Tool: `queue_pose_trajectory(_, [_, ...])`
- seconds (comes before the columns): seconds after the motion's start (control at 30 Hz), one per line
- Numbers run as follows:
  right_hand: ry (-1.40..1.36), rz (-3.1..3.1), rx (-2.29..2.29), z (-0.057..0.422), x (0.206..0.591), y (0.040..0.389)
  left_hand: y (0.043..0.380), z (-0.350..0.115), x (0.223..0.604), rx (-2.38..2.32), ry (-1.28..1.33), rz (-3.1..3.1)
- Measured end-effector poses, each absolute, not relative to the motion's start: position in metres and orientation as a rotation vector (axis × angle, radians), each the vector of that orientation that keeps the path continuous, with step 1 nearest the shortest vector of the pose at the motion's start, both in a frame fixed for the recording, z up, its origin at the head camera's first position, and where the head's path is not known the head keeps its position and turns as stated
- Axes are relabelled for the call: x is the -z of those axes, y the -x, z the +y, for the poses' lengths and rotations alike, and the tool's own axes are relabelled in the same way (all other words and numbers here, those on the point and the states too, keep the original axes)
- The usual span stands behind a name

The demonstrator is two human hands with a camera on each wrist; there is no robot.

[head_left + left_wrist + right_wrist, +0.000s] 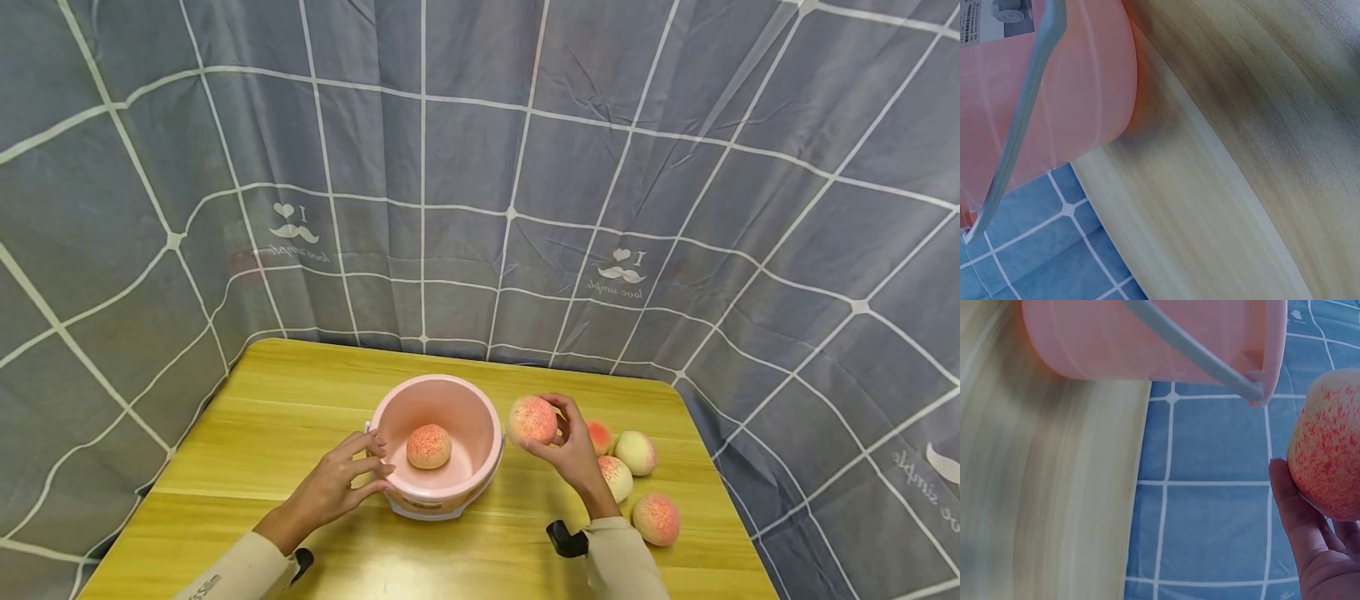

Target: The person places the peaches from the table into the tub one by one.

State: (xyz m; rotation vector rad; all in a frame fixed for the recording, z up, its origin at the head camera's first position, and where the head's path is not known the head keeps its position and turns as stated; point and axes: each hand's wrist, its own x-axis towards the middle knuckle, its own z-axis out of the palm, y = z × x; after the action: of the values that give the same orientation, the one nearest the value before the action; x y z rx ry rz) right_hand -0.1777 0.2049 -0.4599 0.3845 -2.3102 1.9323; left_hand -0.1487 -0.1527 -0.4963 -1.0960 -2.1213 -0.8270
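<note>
A pink bucket (pixel 480 477) stands upright on the table, and one peach (pixel 429 447) lies on its bottom. At the bucket's left rim is my left hand (pixel 337 483), its bent fingers and thumb holding the edge; the left wrist view shows the bucket's side but not the hand. My right hand (pixel 566 450) grips another peach (pixel 532 419), pale with red speckles, raised just to the right of the bucket. In the right wrist view, the thumb and fingers hold this peach (pixel 1332 450) from below, beside the bucket's rim (pixel 1275 350).
Right of my right hand, several more peaches lie grouped on the wooden table (pixel 300 392), one speckled peach (pixel 657 519) nearest me. A grey handle (pixel 1191 347) hangs along the bucket's side. Behind the table hangs a grey-blue checked curtain (pixel 465 167).
</note>
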Motion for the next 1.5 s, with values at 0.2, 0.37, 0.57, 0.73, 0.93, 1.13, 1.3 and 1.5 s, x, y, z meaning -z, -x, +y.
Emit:
queue_pose_trajectory(0.2, [-0.432,-2.293,-1.951,0.199,0.456,0.183,0.148,-0.153,0.496,0.821,1.089,-2.135])
queue_pose_trajectory(0.37, [-0.469,-2.288,-1.954,0.194,0.453,0.186,0.148,-0.153,0.497,0.818,1.09,-2.144])
queue_pose_trajectory(0.57, [-0.558,-2.275,-1.955,0.188,0.452,0.192,0.148,-0.153,0.497,0.815,1.087,-2.148])
queue_pose_trajectory(0.73, [-0.646,-2.276,-1.991,0.181,0.453,0.194,0.148,-0.152,0.497,0.834,1.097,-2.142])
queue_pose_trajectory(0.93, [-0.67,-2.323,-2.0,0.17,0.448,0.194,0.149,-0.152,0.497,0.849,1.106,-2.133])
queue_pose_trajectory(1.13, [-0.685,-2.386,-1.996,0.157,0.427,0.185,0.148,-0.153,0.496,0.845,1.102,-2.132])
queue_pose_trajectory(1.3, [-0.701,-2.444,-2.009,0.149,0.421,0.184,0.148,-0.153,0.496,0.851,1.102,-2.132])
queue_pose_trajectory(1.5, [-0.721,-2.467,-2.022,0.14,0.42,0.186,0.147,-0.153,0.496,0.851,1.11,-2.122])
